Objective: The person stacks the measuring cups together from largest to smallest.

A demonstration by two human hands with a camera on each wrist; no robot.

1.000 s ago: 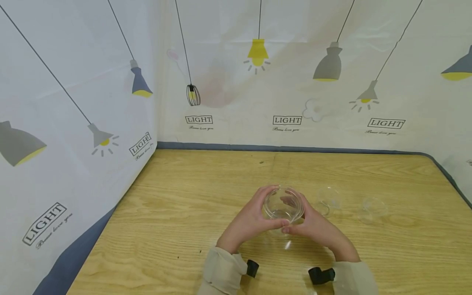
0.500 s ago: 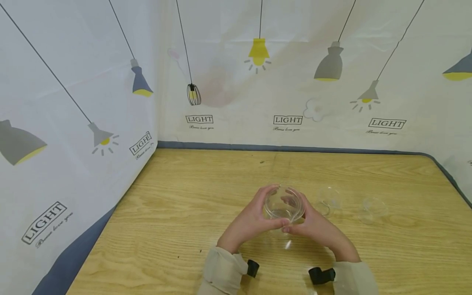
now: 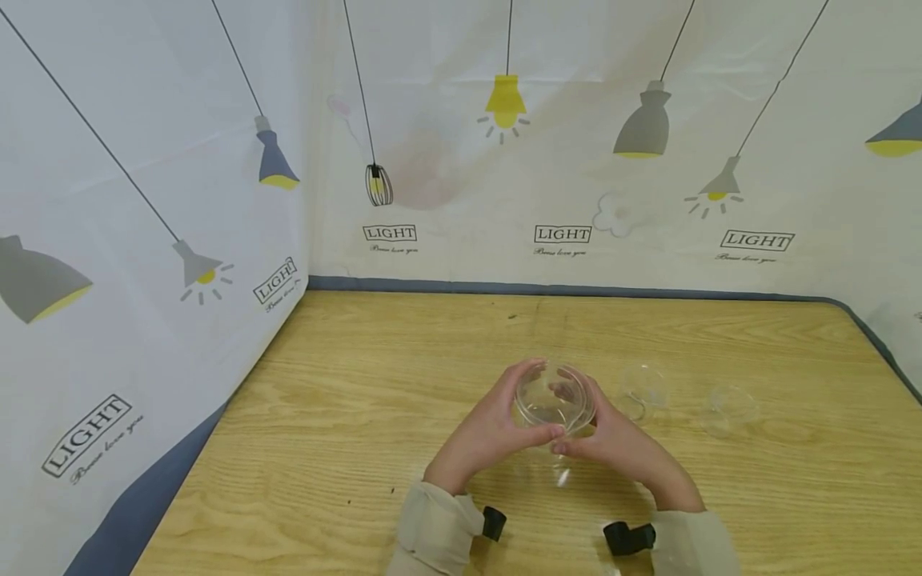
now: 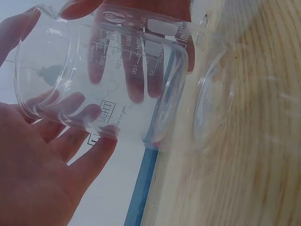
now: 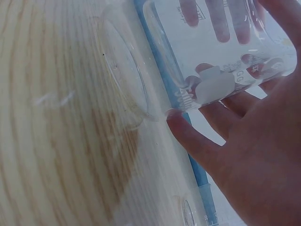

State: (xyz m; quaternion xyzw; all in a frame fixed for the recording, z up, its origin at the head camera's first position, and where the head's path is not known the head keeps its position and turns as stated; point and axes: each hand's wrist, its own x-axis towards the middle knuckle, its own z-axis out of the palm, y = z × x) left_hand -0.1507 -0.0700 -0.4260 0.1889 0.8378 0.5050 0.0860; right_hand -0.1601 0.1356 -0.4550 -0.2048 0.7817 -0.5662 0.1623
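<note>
A clear glass beaker [image 3: 553,398] with white scale marks is held upright between both hands. My left hand [image 3: 497,416] grips its left side, the thumb lying across the near side; the fingers show through the glass in the left wrist view. From the other side my right hand [image 3: 612,436] holds it, that thumb close to the left one. A pouring spout shows at the rim of the beaker [image 4: 127,75]. Below the base of the beaker [image 5: 211,56] a faint round outline appears in both wrist views; I cannot tell whether it is glass or a reflection.
Right of the hands, two more clear glass vessels [image 3: 644,388] stand on the wooden table [image 3: 346,384], the farther-right vessel [image 3: 731,410] very faint. A pale curtain [image 3: 461,160] printed with lamps encloses the back and sides. Black wrist mounts [image 3: 628,538] sit by the sleeves.
</note>
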